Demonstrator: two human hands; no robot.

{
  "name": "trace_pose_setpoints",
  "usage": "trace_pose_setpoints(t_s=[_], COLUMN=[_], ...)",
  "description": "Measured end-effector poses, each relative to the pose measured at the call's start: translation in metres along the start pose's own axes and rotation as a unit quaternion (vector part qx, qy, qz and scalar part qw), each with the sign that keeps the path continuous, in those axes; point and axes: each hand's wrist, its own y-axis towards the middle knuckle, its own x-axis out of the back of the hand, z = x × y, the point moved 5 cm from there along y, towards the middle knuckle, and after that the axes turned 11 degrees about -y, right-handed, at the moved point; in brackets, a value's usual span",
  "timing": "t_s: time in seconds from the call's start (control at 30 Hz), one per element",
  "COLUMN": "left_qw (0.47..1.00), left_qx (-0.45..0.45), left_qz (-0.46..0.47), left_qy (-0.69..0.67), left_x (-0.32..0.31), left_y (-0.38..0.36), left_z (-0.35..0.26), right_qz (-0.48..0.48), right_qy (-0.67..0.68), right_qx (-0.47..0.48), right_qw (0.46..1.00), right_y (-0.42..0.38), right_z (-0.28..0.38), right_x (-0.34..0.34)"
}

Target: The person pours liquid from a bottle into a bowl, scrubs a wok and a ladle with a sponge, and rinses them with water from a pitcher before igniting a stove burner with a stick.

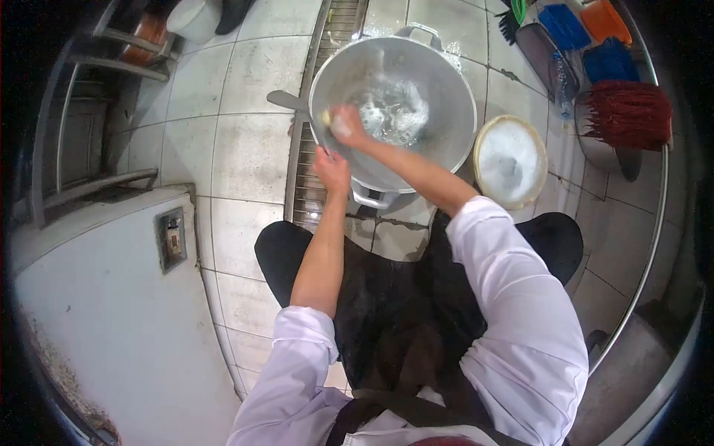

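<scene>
A large aluminium pot stands on the floor before me, with sudsy water at its bottom. My left hand is closed at the pot's near left rim, around a slim metal handle. A flat grey blade juts out past the left rim; whether it joins that handle is hidden. Just inside the same rim, my right hand closes on a yellowish sponge, with suds on the fingers. To the right of the pot sits a round, pale-rimmed tub filled with white foam.
A floor drain grate runs beneath the pot's left side. On the right lie a red bristle broom head, blue plastic pieces and a clear bottle. A white box-like unit stands at left; a white bucket is behind it.
</scene>
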Motion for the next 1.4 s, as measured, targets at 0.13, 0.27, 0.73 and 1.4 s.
trace_pose_setpoints(t_s=[0.13,0.27,0.73,1.4], left_qw=[0.999,0.999,0.999,0.999], left_qx=[-0.026,-0.048,-0.044,0.001], left_qz=[-0.021,-0.015,-0.015,-0.035], left_qy=[-0.013,-0.019,0.004,0.011], left_x=[-0.001,0.002,-0.004,-0.011], left_y=[0.001,-0.004,0.0,-0.012], left_z=[0.003,-0.005,-0.026,0.003], right_qz=[-0.038,-0.073,-0.348,0.307], right_qy=[0.037,-0.035,-0.11,-0.456], right_qx=[0.136,0.055,-0.054,0.138], right_qw=[0.989,0.995,0.929,0.824], right_y=[-0.023,0.061,0.074,-0.056], right_z=[0.001,-0.009,-0.108,-0.143], right_x=[0.033,0.056,0.081,0.194])
